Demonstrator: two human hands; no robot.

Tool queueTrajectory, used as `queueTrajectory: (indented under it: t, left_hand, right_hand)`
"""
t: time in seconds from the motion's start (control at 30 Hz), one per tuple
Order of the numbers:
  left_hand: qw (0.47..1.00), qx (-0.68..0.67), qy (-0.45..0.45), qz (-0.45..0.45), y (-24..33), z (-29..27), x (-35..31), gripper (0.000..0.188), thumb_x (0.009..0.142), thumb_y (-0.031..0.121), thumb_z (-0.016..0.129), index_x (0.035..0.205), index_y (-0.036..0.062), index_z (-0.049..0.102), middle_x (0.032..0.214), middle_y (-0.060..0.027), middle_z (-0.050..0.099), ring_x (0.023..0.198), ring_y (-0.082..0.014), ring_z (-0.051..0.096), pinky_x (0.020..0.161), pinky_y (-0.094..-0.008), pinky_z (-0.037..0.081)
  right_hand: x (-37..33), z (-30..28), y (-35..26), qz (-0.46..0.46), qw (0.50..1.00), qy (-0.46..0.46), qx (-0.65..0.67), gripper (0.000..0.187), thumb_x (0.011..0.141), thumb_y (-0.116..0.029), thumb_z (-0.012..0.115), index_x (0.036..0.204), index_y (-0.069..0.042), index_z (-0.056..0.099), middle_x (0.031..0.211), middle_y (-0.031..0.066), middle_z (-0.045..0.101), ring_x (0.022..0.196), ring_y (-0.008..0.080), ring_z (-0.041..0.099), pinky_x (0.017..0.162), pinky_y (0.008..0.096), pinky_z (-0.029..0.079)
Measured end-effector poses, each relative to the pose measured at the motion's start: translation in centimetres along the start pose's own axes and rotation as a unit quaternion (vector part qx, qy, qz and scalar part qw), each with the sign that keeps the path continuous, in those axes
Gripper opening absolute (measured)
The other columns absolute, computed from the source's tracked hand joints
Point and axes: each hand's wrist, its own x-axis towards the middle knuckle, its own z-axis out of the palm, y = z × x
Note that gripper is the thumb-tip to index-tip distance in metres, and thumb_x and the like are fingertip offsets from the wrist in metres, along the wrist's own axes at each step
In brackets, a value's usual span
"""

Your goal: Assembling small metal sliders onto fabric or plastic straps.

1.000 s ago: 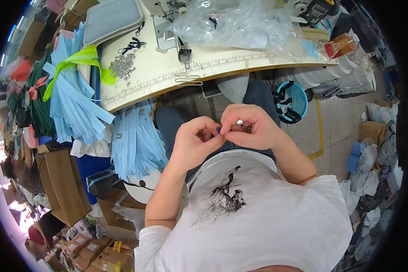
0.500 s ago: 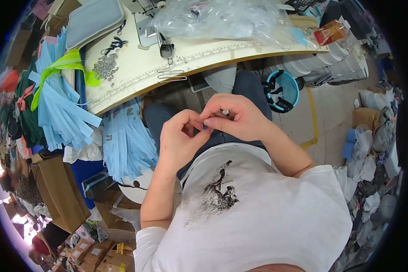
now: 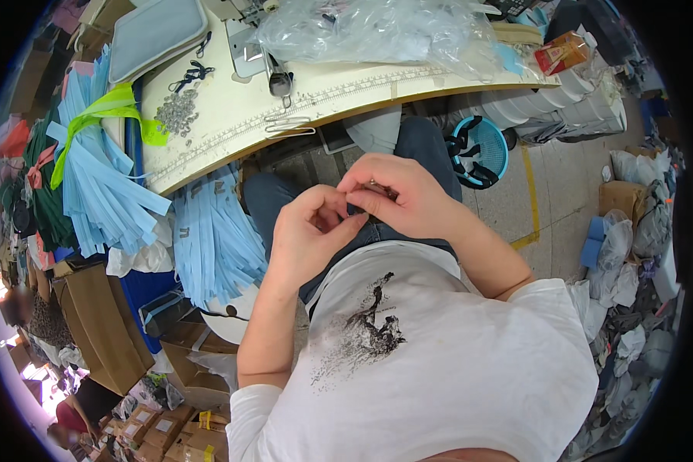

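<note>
Below the table [image 3: 231, 131] edge, 2 hands meet over the lap: left hand [image 3: 309, 231] & right hand [image 3: 402, 196], fingers curled, pinching 1 small dark piece [image 3: 359, 208] btwn them.

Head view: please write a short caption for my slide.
Both hands, left hand and right hand, pinch a small metal piece below a cream worktable.

My left hand [image 3: 308, 231]: fingertips meeting my right hand.
My right hand [image 3: 400, 196]: pinching a small metal piece [image 3: 374, 185] over my lap.

A cream worktable [image 3: 231, 127] carries a clear plastic bag [image 3: 369, 31] and small metal parts [image 3: 177, 114]. Blue fabric strips [image 3: 92, 181] hang beside it. A blue basket [image 3: 481, 150] stands on the floor.
</note>
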Motion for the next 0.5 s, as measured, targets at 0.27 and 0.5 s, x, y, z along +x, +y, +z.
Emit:
queueTrajectory:
  t: [0.27, 0.5]
  left_hand:
    - [0.980, -0.196, 0.043, 0.002, -0.9, 0.9, -0.7, 0.012, 0.091, 0.003, 0.063, 0.102, -0.0020, 0.063, 0.085, -0.0037, 0.069, 0.067, -0.0026, 0.055, 0.058, -0.0163, 0.043]
    - [0.979, -0.196, 0.059, 0.020, -1.0, 1.1, -1.0, 0.013, 0.091, 0.001, 0.062, 0.103, -0.0027, 0.063, 0.086, -0.0043, 0.069, 0.069, -0.0032, 0.056, 0.058, -0.0169, 0.044]
  right_hand:
    - [-0.7, 0.3, 0.1, 0.073, 0.995, 0.063, 0.024, 0.016, 0.084, 0.002, 0.066, 0.099, -0.003, 0.063, 0.086, 0.0045, 0.061, 0.072, 0.0089, 0.056, 0.058, 0.0229, 0.044]
    - [-1.1, 0.1, 1.2, 0.005, 0.997, 0.042, 0.061, 0.014, 0.084, 0.001, 0.067, 0.096, -0.003, 0.063, 0.085, 0.0035, 0.060, 0.074, 0.0090, 0.056, 0.060, 0.0236, 0.046]
